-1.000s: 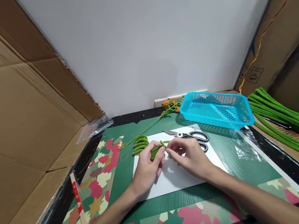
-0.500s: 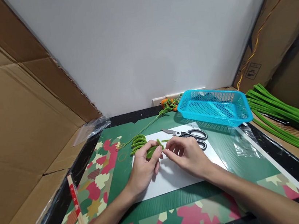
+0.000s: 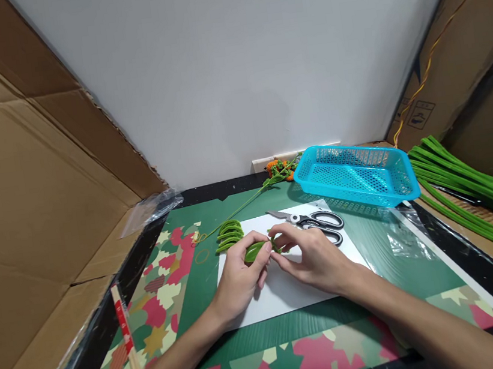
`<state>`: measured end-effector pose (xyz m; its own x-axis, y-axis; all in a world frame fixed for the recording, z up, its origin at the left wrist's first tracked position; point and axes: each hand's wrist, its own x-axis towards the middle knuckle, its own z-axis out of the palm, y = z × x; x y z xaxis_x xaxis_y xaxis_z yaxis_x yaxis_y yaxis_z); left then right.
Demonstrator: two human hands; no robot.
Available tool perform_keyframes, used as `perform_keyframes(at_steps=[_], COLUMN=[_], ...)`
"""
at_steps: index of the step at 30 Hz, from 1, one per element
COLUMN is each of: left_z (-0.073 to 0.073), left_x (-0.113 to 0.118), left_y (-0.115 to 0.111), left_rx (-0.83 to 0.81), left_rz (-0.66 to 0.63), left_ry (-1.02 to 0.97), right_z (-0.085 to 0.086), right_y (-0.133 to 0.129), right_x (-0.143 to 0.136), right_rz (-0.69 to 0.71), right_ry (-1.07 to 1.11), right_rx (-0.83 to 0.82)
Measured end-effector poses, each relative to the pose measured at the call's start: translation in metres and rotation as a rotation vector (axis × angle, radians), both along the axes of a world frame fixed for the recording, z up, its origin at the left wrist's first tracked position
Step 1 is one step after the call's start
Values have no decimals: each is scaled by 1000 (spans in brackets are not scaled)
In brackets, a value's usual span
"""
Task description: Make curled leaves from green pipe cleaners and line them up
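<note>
The small leaf-shaped piece of fuzzy green stem (image 3: pixel 253 251) is up between the two hands, over the plain white sheet (image 3: pixel 288 294), and its narrow end is where I'd expect trouble. If the left hand (image 3: pixel 236 279) eased off, the piece could turn or slide out; squeezed too hard, its soft pile might flatten. A sharp tug at the tip by the right hand (image 3: pixel 320 259) could bend it or pull its strands apart.

As for its looks, it is rounded and full in the middle, bright green with lighter streaks running lengthwise, and tapers towards the right hand, where short green ends show. Its far side is hidden.

The left fingers are closed around its body, thumb on top. The right fingers are curled in, thumb and forefinger slightly parted about the green ends; I can't tell how firmly they grip, if at all.

Beside the left hand lie some curved fuzzy green strips (image 3: pixel 229 235). The black-and-grey-handled scissors (image 3: pixel 306 221) lie just beyond the right hand, near enough for a knuckle to nudge. Farther off sits the turquoise perforated plastic basket (image 3: pixel 384 198).
</note>
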<state>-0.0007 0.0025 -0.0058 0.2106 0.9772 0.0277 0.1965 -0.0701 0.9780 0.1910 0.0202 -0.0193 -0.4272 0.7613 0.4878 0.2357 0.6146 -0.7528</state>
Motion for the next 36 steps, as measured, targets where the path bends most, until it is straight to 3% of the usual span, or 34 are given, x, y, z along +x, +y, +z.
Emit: perform_keyframes(at_steps=[11,20,25,28,33,36], left_z=[-1,2,4,6,5,4], left_x=[-2,2,-1,-2,-2,-2], left_y=[0,-3,-1,0,4,5], left_rx=[3,73,84,90,-21,-71], left_rz=[38,93,84,106,85,71], left_ry=[33,92,106,115,13,-24], right_z=[-1,4,7,6,5,5], right_y=[2,-4,-3,-2,1,2], right_x=[5,0,2,4,12,15], right_rz=[-62,38,33,-2,-148,-152], right_ry=[-91,136,156,49,-290,-320], right_rx=[143,-160,-198,-73,350,440])
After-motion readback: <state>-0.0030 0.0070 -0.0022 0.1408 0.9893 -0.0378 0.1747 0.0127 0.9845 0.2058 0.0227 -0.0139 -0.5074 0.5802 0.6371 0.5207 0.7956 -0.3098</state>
